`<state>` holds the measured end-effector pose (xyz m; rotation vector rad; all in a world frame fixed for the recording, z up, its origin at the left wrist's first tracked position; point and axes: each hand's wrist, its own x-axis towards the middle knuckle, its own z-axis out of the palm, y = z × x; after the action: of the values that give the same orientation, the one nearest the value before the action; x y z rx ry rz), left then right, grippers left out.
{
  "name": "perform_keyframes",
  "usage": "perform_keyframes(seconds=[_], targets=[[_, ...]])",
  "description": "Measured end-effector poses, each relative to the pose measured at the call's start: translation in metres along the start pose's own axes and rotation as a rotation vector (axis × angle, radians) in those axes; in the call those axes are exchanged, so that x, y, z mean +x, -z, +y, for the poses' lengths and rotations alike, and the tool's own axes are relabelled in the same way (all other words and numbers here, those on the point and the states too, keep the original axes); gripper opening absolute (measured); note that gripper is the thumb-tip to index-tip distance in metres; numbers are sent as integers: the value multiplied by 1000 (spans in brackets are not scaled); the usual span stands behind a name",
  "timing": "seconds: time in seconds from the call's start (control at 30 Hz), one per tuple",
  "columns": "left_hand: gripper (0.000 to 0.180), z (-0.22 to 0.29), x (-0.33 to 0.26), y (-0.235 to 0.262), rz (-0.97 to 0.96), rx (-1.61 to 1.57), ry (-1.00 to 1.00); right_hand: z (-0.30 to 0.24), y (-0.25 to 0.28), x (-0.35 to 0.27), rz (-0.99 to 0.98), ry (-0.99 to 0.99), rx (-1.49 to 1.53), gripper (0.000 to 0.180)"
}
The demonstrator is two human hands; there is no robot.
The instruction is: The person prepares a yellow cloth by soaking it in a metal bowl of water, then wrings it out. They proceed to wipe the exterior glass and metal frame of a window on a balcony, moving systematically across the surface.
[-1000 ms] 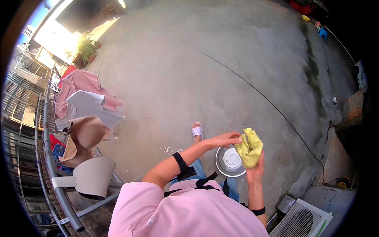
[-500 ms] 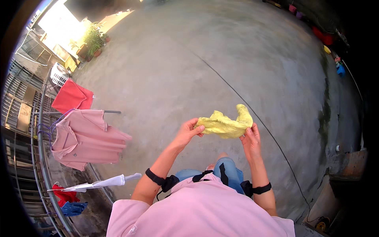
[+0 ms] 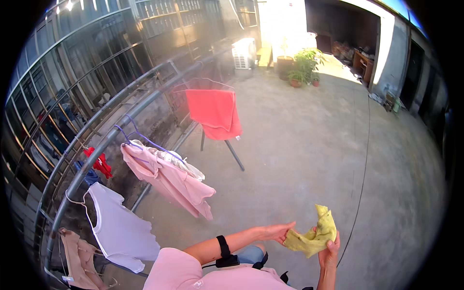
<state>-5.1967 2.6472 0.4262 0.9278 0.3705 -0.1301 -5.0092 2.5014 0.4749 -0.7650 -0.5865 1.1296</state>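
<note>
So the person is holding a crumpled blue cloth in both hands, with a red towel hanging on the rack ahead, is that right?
Not quite: the cloth is yellow, not blue. The head view shows the left hand and the right hand both gripping a crumpled yellow cloth. The rest holds: a red towel hangs on the rack ahead.

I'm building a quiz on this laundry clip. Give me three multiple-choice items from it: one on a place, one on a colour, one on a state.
1. Where does the red towel hang?
A. on a rack
B. on the floor
C. on a chair

2. What colour is the cloth in the hands?
A. blue
B. yellow
C. white

3. How is that cloth held?
A. spread flat
B. on a hanger
C. crumpled between both hands

Answers:
1 A, draped over the metal rack.
2 B, plainly yellow.
3 C, left hand and right hand grip it bunched.
</note>
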Motion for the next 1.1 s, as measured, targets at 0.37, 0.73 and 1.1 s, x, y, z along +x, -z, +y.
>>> perform_keyframes(seconds=[0.37,0.73,1.1], targets=[[38,244,89,276,622,-6,-517,22,4,465,-276,-205,-491,22],[50,512,253,502,485,-183,-589,65,76,809,-36,-405,328,28],[14,720,126,777,1123,255,-1121,151,-165,1257,-384,367,-609,50]])
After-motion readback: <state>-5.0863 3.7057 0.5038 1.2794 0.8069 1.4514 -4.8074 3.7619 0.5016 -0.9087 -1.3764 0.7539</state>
